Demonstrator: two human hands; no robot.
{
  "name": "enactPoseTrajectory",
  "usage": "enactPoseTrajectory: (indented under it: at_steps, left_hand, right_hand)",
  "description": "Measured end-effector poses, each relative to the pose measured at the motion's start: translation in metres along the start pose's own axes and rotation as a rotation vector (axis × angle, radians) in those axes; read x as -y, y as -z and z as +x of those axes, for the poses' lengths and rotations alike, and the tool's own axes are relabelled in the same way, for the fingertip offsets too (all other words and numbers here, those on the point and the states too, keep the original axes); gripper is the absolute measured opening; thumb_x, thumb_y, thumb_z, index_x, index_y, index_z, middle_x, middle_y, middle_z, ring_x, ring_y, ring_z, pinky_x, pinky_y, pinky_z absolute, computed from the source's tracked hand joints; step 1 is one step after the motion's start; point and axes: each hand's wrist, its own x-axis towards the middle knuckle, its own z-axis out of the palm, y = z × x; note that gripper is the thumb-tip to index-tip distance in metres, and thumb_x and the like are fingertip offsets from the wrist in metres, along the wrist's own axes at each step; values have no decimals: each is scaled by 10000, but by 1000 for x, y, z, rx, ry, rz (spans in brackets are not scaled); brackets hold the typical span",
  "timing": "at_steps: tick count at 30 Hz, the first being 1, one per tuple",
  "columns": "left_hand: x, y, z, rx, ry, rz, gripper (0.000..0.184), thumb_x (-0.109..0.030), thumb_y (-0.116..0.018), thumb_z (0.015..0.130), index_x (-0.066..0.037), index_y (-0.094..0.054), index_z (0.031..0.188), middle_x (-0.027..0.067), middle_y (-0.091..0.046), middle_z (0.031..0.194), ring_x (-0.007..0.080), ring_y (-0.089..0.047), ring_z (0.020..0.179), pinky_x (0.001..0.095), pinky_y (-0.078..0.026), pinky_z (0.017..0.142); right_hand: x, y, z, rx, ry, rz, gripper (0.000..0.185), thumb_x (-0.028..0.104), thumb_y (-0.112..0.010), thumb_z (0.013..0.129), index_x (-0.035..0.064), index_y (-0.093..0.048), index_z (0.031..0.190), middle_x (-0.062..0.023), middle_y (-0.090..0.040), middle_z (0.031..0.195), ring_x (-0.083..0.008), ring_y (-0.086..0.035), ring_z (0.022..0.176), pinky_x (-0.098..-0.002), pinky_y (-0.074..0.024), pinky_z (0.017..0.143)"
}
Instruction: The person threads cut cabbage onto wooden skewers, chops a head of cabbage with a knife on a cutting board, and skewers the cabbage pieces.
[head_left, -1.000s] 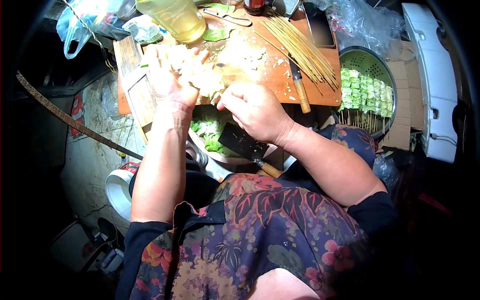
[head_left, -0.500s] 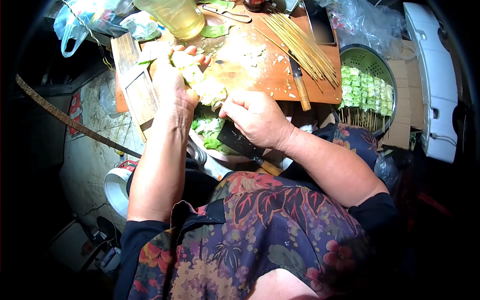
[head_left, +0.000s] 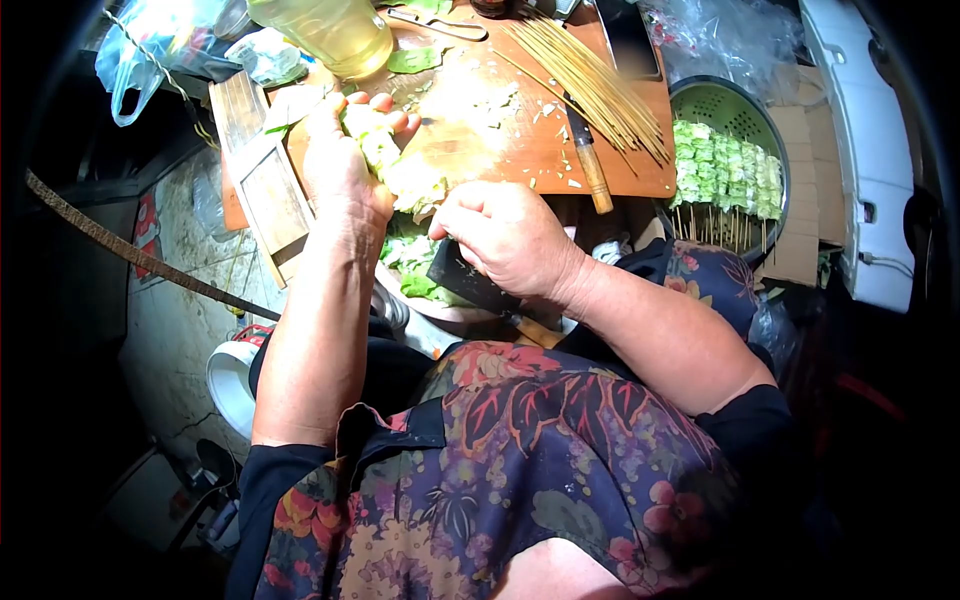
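My left hand (head_left: 350, 165), palm up with curled fingers, holds pale green leafy vegetable pieces (head_left: 412, 182) over the near edge of the wooden board (head_left: 450, 135). My right hand (head_left: 510, 235) is closed in a pinch at the near end of those pieces; what its fingertips grip is too small to make out. Below the hands, a dark cleaver (head_left: 470, 278) with a wooden handle lies across a basin of green leaves (head_left: 408, 262). Thin bamboo sticks (head_left: 585, 80) lie on the board, partly over a wooden-handled knife (head_left: 592, 175).
On the right, a green colander (head_left: 745, 105) bears several skewers of folded leaves (head_left: 728, 172). A jug of yellowish liquid (head_left: 335, 35) stands at the back left, near a wooden slicer (head_left: 265, 175). A white bucket (head_left: 230, 385) sits on the floor at left.
The leafy pieces in my left hand now hang in a narrower strip, with fewer spread over the palm. My right hand remains pinched beside them. The whole view has shifted slightly.
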Motion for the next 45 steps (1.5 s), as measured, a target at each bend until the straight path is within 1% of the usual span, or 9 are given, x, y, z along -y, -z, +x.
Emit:
enactPoseTrajectory:
  at_steps: [12, 20, 24, 26, 31, 37, 38, 42, 45]
  left_hand:
    - [-6, 10, -8, 170, 102, -30, 434, -397, -477, 931, -76, -454, 1222, 144, -599, 1049, 307, -605, 966, 442, -507, 804]
    - [2, 23, -20, 157, 177, 107, 325, -163, -629, 800, -64, -527, 1092, 69, -608, 999, 225, -621, 981, 403, -517, 821]
    - [0, 36, -14, 97, 143, 95, 272, -131, -595, 803, -64, -510, 1053, 77, -598, 1012, 201, -637, 903, 347, -534, 741]
    - [-2, 59, 1, 373, 162, -38, 230, -129, -578, 806, -66, -504, 1014, 57, -589, 959, 152, -621, 774, 294, -524, 650]
    - [-5, 56, -8, 346, 278, -119, 208, -88, -548, 797, -69, -512, 1001, 26, -582, 870, 128, -569, 671, 284, -490, 606]
    - [6, 48, -40, 168, 154, -71, 288, -21, -559, 761, -79, -523, 1040, 24, -580, 878, 163, -585, 757, 343, -482, 674]
    - [14, 81, -14, 366, 205, -128, 327, -5, -554, 756, -82, -525, 1072, 39, -584, 932, 180, -592, 796, 352, -492, 734]
    - [13, 58, -59, 257, 77, 65, 624, 53, -508, 739, 3, -356, 1342, 206, -493, 1238, 329, -549, 1068, 447, -428, 991]
    - [14, 66, -63, 271, 88, 1, 628, 63, -500, 732, 8, -351, 1339, 208, -488, 1238, 333, -542, 1090, 460, -418, 1004]
  right_hand:
    - [-5, 7, 3, -162, 201, -219, 253, 203, -496, 936, 17, -637, 839, 2, -513, 588, -57, -466, 532, -233, -378, 508]
    - [-16, 26, -5, -223, 404, -592, 183, 165, -549, 908, 5, -622, 860, -104, -586, 667, -167, -566, 625, -290, -463, 624]
    - [-10, 48, -12, 22, 127, -483, 227, 234, -556, 923, 27, -647, 921, -36, -587, 675, -97, -542, 646, -267, -459, 622]
    - [-22, 68, -8, -152, 178, -603, 271, 293, -574, 900, 38, -665, 912, -67, -621, 693, -131, -590, 663, -274, -477, 647]
    - [-35, 106, -6, -559, -326, -1225, 479, 313, -632, 828, 52, -532, 1217, -206, -559, 1163, -361, -548, 1109, -452, -440, 942]
    - [-70, 122, -4, -584, -413, -1282, 490, 231, -643, 812, 30, -482, 1230, -200, -527, 1214, -365, -538, 1130, -447, -445, 947]
    - [-73, 124, -2, -597, -391, -1293, 423, 182, -597, 827, 13, -497, 1202, -210, -548, 1191, -352, -541, 1136, -448, -443, 950]
    - [-69, 131, 0, -536, -401, -1215, 406, 175, -571, 825, 12, -505, 1192, -202, -593, 1150, -333, -578, 1095, -437, -454, 934]
    - [-63, 129, -1, -571, -440, -1129, 401, 175, -568, 807, 12, -524, 1170, -202, -614, 1137, -328, -587, 1089, -435, -445, 945]
